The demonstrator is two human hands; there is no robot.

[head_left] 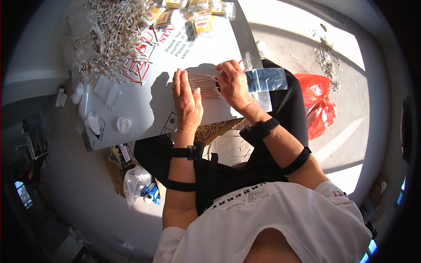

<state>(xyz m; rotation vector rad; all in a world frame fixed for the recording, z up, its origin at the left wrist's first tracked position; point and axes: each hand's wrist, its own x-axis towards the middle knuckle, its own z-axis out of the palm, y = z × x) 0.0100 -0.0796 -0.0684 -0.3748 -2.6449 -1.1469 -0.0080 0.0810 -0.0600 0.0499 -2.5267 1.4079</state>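
A row of cotton swabs [208,93] with wooden sticks lies on the white table board [221,48] between my two hands. My left hand [187,105] stands upright on its edge at the left ends of the row, its fingers straight. At the other end, my right hand [235,87] is closed in a pinch on a few cotton swabs, which slant just above the row. Beside my right wrist, a clear flat plastic bag [268,79] sticks out past the table's right edge. The fingertips of my right hand partly hide the swab ends.
A big heap of loose swabs [120,35] covers the far left of the board. Packed swab bundles [203,25] lie at the far edge. Small white containers [123,125] stand at the near left. Red plastic bags [319,103] sit on the floor to the right.
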